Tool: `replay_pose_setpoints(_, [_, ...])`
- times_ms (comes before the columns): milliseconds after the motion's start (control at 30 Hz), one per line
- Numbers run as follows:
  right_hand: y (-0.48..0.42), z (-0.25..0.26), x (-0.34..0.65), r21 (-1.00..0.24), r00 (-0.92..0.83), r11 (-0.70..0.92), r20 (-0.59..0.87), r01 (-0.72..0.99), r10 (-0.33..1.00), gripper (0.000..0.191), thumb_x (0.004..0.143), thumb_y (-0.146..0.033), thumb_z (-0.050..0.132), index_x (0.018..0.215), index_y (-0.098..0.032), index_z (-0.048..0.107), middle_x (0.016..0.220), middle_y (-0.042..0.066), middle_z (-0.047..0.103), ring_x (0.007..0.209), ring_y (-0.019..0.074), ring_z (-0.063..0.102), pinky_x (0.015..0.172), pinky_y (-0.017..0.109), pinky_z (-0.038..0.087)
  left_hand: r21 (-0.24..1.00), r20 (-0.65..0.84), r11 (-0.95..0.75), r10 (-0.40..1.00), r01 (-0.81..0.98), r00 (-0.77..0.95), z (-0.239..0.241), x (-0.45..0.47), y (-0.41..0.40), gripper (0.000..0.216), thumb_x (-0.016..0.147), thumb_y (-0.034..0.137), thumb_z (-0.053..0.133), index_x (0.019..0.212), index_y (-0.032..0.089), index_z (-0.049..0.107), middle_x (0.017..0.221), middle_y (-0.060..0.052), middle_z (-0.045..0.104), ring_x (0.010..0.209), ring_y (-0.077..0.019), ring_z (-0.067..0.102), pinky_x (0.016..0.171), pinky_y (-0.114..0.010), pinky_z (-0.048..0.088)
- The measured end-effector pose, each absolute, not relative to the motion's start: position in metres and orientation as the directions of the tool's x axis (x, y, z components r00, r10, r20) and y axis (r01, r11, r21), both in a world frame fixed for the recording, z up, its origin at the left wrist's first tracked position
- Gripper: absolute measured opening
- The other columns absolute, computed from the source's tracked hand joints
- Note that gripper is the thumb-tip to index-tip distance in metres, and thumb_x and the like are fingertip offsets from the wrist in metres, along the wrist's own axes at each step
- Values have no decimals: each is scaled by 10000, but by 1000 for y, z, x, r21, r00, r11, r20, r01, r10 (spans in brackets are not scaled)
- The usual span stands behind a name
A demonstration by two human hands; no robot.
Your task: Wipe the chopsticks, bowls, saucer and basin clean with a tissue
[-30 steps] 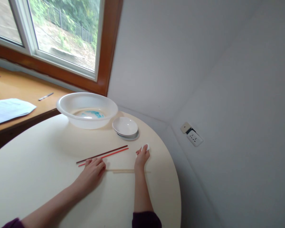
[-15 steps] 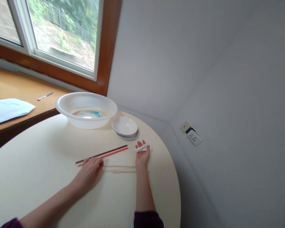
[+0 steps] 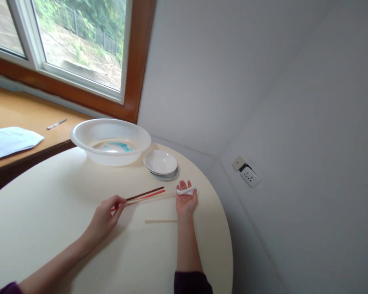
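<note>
My left hand (image 3: 108, 210) pinches one end of a pale chopstick (image 3: 153, 198), closed on it. The chopstick slants up and right, its far end reaching the white cloth (image 3: 186, 190) in my right hand (image 3: 186, 205). That hand is palm up, with the small folded cloth lying across the fingers under the thumb; its fingertips show beyond the cloth. Behind the held chopstick, a dark brown chopstick (image 3: 147, 192) and a red chopstick (image 3: 156, 193) lie on the table, partly hidden by my left hand. Another pale chopstick (image 3: 161, 221) lies nearer me, its right end hidden behind my right wrist.
A white round table (image 3: 135, 261) carries a translucent basin (image 3: 110, 157) with some blue inside, and stacked white dishes (image 3: 160, 162). At left, a wooden desk (image 3: 21, 108) holds papers (image 3: 12, 141) and a pen (image 3: 57, 124). Walls with a socket (image 3: 250, 176) stand at right.
My left hand has lifted the pale chopstick off the table, moving slightly left. The chopstick's far end now meets the cloth. My right hand has turned a little, with its fingers straighter.
</note>
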State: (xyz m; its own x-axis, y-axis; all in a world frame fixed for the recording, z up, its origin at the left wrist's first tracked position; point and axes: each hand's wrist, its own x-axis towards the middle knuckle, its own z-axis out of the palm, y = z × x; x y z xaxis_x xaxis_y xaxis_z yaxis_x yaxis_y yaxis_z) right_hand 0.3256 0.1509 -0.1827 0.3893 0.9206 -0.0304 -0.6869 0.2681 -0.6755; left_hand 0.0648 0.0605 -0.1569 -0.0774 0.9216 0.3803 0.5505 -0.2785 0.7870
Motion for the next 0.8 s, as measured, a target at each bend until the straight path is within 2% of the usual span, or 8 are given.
replay_pose_setpoints(333, [151,-183,316,-653,306,207,-39,-729,951,381,813,-488,401,1010,-217,582,985,72,680,1026,187,606,953,446,403,770,357,-248,931,588,-75,-157,69,57,265,760,429,453,700,220,605,663,-32,667,651,-205,594,669,-346,481])
replay_pose_setpoints(567, [147,-175,310,-554,240,151,-91,-819,966,349,842,-435,401,1009,-204,601,937,65,700,965,170,636,971,426,389,792,358,-252,930,555,-88,-161,67,59,264,762,427,455,711,210,597,652,-34,653,648,-205,594,663,-345,486])
replay_pose_setpoints(800, [148,-179,312,-607,235,169,-29,-776,972,359,805,-460,443,1003,-212,610,976,72,682,1028,190,601,971,453,379,792,369,-263,925,551,-89,-161,66,60,257,760,418,460,717,206,599,647,-33,655,636,-201,598,640,-334,494])
